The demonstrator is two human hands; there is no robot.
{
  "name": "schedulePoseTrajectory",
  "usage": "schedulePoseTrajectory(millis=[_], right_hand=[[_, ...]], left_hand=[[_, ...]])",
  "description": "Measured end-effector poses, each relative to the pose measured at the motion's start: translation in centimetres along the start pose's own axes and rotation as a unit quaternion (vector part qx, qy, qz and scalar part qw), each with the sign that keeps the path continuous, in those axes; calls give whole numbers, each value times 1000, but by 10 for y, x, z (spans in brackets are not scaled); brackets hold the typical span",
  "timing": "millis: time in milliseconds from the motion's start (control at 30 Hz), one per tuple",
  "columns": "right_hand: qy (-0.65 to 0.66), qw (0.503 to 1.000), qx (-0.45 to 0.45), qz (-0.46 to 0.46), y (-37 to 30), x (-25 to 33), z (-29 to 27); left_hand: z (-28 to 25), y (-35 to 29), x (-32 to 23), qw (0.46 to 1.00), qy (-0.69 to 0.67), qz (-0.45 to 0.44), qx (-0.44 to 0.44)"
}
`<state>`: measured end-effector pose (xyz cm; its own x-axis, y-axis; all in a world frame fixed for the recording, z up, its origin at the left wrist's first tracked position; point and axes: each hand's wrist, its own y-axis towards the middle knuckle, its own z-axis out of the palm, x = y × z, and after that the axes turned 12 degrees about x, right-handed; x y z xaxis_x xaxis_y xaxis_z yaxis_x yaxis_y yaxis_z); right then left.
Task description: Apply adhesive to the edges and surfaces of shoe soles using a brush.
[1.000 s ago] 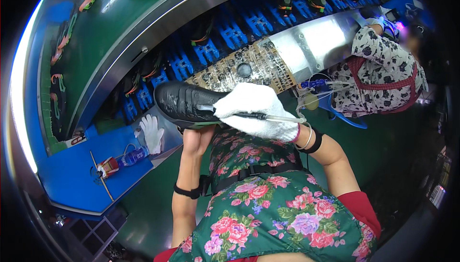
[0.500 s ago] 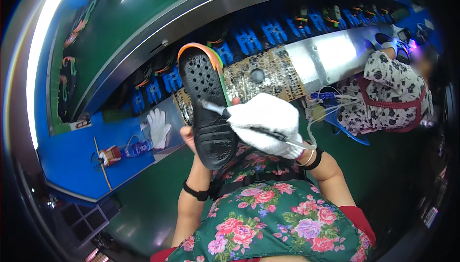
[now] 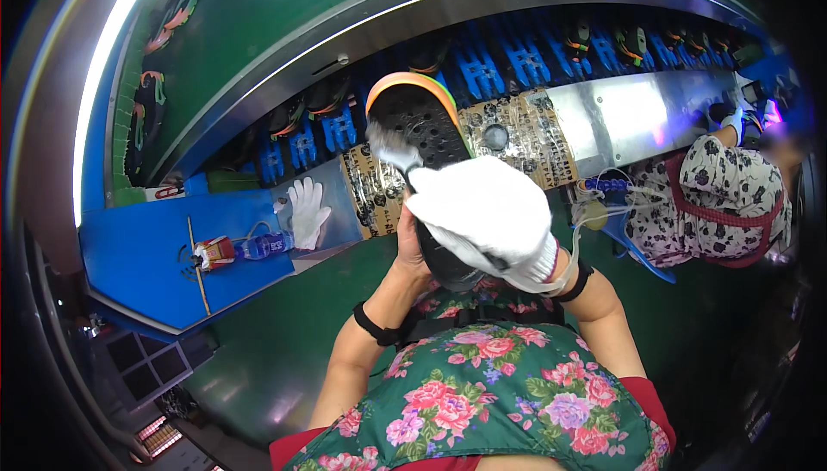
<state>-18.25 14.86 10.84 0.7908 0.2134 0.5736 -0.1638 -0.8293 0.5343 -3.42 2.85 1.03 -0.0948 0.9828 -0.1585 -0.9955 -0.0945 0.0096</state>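
Observation:
My bare left hand (image 3: 411,243) grips a black shoe sole (image 3: 424,126) from its left side near the lower end. The sole is tilted up, with a dimpled inner face and an orange-green rim. My right hand (image 3: 491,217), in a white knitted glove, is closed around a brush (image 3: 405,159) with pale bristles. The bristles are at the sole's left edge, blurred by motion. A clear tube (image 3: 570,268) runs by my right wrist. The glove hides much of the sole's lower half.
Ahead runs a metal ledge (image 3: 616,118) partly covered with taped cardboard (image 3: 538,131); behind it stand blue racks (image 3: 527,62) bearing shoe parts. On the left blue table (image 3: 138,260) lie a white glove (image 3: 307,212) and a bottle (image 3: 263,247). A co-worker (image 3: 724,182) works at right.
The brush has swung from the sole's middle to its upper left edge. In the picture, the sole and both hands have shifted right, along with the surroundings.

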Motion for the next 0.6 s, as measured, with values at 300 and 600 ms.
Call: schedulePoseTrajectory(millis=[300, 600], right_hand=[[61, 997, -45, 0, 6, 1, 12], [91, 993, -47, 50, -7, -1, 20]], left_hand=[[7, 9, -13, 984, 157, -41, -76], [22, 32, -21, 986, 166, 25, 14]])
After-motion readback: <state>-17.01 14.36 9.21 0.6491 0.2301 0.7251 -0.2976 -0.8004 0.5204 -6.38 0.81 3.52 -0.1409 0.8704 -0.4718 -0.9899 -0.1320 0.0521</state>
